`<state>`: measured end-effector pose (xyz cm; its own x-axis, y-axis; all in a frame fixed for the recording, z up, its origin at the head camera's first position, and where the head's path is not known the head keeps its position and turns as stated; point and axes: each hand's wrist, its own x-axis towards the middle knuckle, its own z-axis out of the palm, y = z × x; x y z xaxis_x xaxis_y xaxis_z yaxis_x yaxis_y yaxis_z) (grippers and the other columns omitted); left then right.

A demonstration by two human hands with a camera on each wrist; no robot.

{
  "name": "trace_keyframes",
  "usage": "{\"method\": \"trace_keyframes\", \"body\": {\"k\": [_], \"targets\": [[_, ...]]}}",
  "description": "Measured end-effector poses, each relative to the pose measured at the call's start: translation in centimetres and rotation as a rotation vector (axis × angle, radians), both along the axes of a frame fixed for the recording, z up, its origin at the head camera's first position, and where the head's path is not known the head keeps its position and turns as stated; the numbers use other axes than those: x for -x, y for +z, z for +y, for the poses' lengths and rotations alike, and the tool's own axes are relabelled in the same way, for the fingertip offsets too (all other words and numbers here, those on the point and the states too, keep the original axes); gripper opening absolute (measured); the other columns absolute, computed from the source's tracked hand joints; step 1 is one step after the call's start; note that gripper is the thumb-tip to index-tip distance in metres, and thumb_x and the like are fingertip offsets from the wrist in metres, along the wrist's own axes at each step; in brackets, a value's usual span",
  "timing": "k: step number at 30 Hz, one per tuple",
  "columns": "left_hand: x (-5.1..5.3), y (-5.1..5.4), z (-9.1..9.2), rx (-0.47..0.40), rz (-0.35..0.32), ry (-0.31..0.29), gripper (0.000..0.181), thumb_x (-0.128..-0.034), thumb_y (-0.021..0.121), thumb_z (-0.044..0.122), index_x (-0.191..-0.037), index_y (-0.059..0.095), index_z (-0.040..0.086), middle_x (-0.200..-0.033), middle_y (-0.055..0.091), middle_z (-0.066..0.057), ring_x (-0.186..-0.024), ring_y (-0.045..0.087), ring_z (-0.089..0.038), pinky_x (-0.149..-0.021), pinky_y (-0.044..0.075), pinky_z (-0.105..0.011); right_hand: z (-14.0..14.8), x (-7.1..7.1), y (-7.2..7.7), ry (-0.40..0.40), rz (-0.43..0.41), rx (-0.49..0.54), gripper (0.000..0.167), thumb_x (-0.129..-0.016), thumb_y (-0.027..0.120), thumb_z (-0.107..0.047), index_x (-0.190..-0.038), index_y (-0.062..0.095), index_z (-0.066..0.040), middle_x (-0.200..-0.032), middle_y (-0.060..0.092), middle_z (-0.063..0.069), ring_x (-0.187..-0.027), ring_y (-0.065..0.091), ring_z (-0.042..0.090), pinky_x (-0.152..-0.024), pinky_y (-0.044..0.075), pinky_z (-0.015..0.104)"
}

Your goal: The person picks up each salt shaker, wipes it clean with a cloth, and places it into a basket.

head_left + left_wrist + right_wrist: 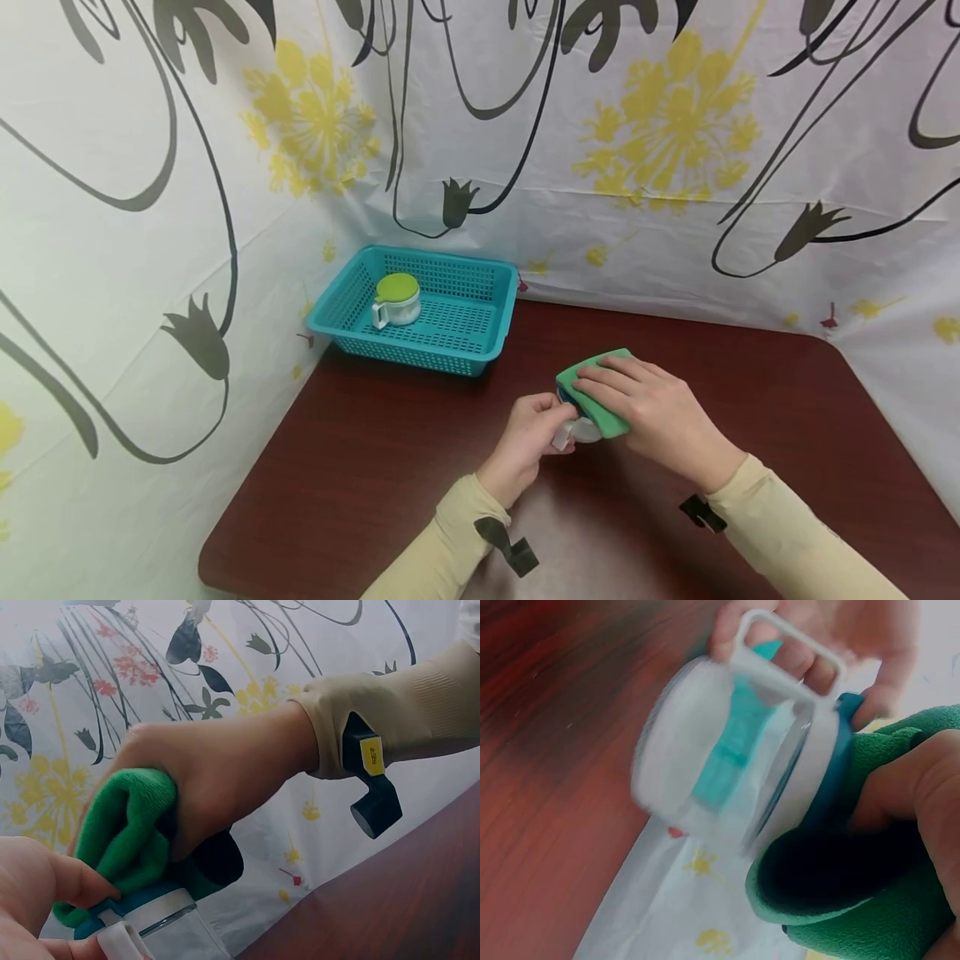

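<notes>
Above the table, my left hand [528, 437] grips a small clear jar [679, 742] by its white handle [776, 675], thumb at the blue lid [836, 765]. The jar is tilted, its lid turned toward my right hand [660, 408]. That hand holds a folded green cloth [611, 423] against the lid; in the left wrist view the cloth [127, 832] bunches over the lid's top. Its dark underside shows in the right wrist view. From the head view, cloth and fingers hide most of the lid.
A turquoise perforated basket [412, 352] stands at the table's back left. Inside sits a similar handled jar [397, 310] with a lime-green lid. The dark red-brown table [360, 467] meets a flower-patterned white curtain [540, 217] at the back and left.
</notes>
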<state>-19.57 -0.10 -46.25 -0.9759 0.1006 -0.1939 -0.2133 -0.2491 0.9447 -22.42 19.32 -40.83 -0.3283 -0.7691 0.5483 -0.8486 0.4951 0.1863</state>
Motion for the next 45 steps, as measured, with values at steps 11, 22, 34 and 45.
{"method": "trace_keyframes", "body": {"k": [11,22,34,45], "targets": [[-0.1,-0.2,0.0,0.024,-0.010,-0.025,0.013,-0.0867,0.066,0.015,-0.092,0.072,0.005,-0.087,0.072,-0.013,-0.062,0.064,-0.021,-0.067,0.059,-0.040,-0.8,-0.6,0.3,-0.007,-0.027,-0.067,0.065,-0.063,0.082,-0.001,-0.125,0.070,-0.015,-0.126,0.066,0.002,-0.119,0.060,0.030,-0.095,0.050,0.052],[0.0,-0.3,0.0,0.029,-0.015,-0.020,0.010,-0.0863,0.066,0.015,-0.085,0.070,0.006,-0.086,0.071,-0.013,-0.062,0.063,-0.021,-0.066,0.059,-0.039,-1.3,-0.4,0.4,-0.048,-0.009,-0.150,0.061,-0.067,0.088,-0.002,-0.125,0.071,-0.014,-0.127,0.066,0.003,-0.121,0.060,0.032,-0.098,0.048,0.052],[-0.3,-0.3,0.2,-0.009,-0.013,-0.005,0.032,-0.0810,0.077,0.017,-0.063,0.052,0.011,-0.071,0.060,-0.006,-0.054,0.057,-0.018,-0.058,0.056,-0.032,1.3,1.6,0.0,-0.149,-0.018,-0.123,0.070,-0.063,0.089,-0.006,-0.129,0.067,-0.011,-0.130,0.064,0.006,-0.121,0.057,0.032,-0.099,0.047,0.054],[-0.4,-0.1,0.2,-0.002,-0.016,-0.010,0.031,-0.0813,0.078,0.018,-0.064,0.053,0.010,-0.073,0.060,-0.006,-0.056,0.059,-0.018,-0.059,0.057,-0.033,2.4,2.4,-0.5,-0.189,-0.021,-0.079,0.070,-0.062,0.089,-0.004,-0.129,0.067,-0.011,-0.127,0.065,0.007,-0.119,0.058,0.033,-0.097,0.048,0.054]]}}
